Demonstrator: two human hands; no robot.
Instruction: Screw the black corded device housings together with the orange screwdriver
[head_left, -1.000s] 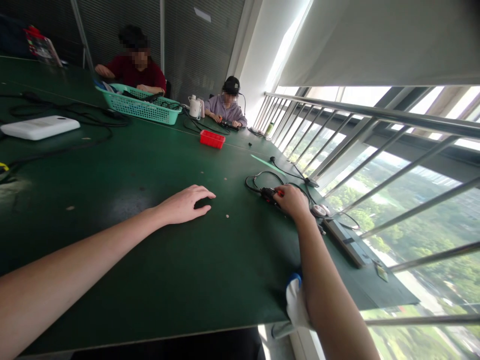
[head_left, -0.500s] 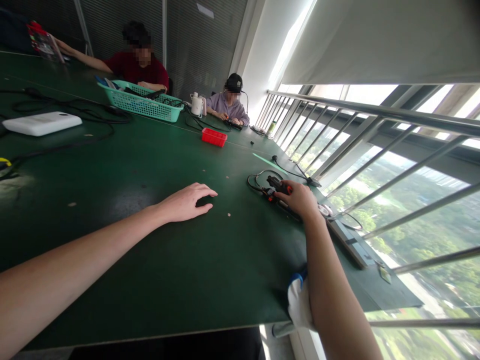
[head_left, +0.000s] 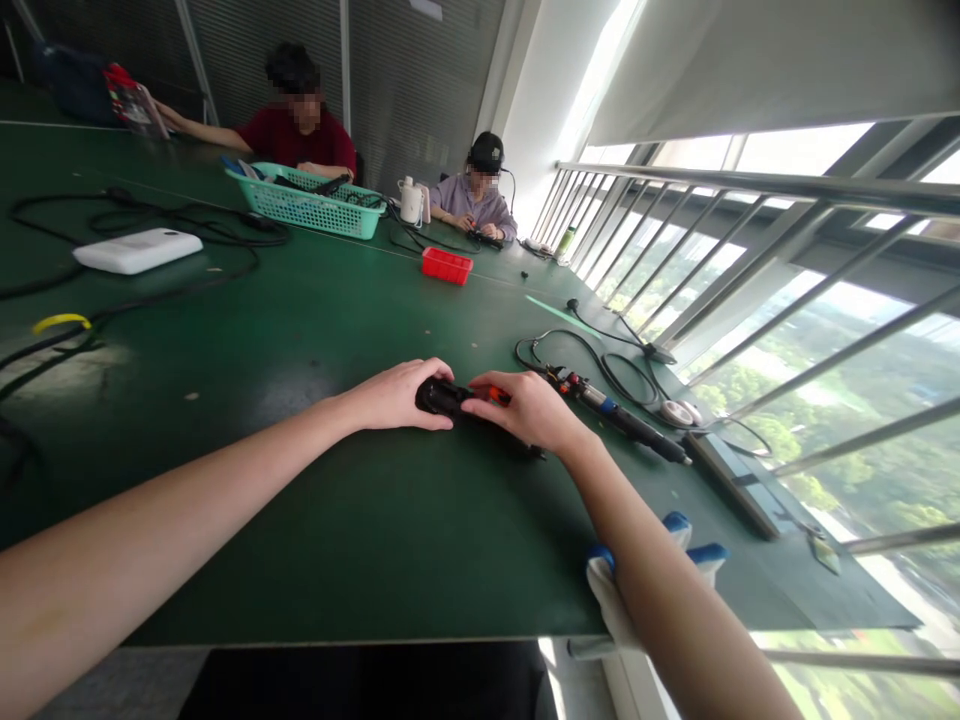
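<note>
A black tool with orange parts is held between my two hands, low over the green table in front of me; its exact kind is hard to make out. My left hand has its fingers and thumb round the thick black left end. Gripping the orange part from above, my right hand hides much of the tool's middle. To the right of that hand lies a pen-shaped electric screwdriver with a blue band and a black cable.
White gloves with blue fingertips lie under my right forearm. Ahead stand a red tray and a teal basket of tools. Cables and a white box are at left. A metal railing runs along the right. Two people sit opposite.
My right hand has brought the black-and-orange tool leftward from beside the screwdriver to the middle. My left hand, earlier open and empty, has closed on its left end.
</note>
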